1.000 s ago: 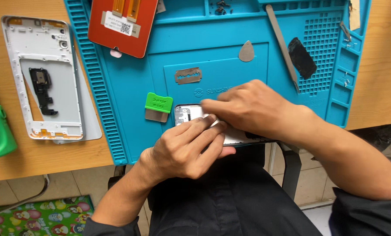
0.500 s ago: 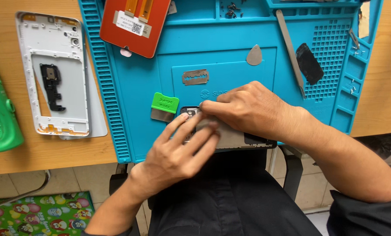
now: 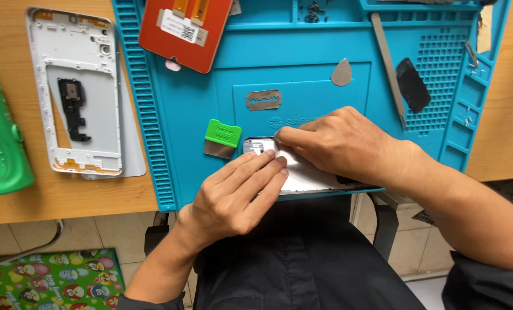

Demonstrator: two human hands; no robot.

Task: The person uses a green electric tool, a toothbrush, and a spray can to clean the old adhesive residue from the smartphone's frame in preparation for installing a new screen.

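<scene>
A blue mat (image 3: 325,34) is covering the wooden desk (image 3: 67,189). At its near edge, the left hand (image 3: 239,192) and right hand (image 3: 339,143) are both pressing fingers flat on a phone (image 3: 299,175), gripping it; a green scraper (image 3: 222,138) is lying just beside.

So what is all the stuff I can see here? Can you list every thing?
phone part: 1, white and silver, near edge of the mat, under both hands
repair mat: 1, blue, on the table
table: 1, wooden, under everything
green-handled scraper: 1, left of the phone part
razor blade: 1, grey, mid mat
pick: 1, grey, above the blade
flat pry bar: 1, grey, right side
black piece: 1, right of the bar
orange-red panel: 1, top of the mat
white phone frame: 1, left on the table
green tool: 1, far left
left hand: 1, fingers on the phone part
right hand: 1, pressing its top
</scene>
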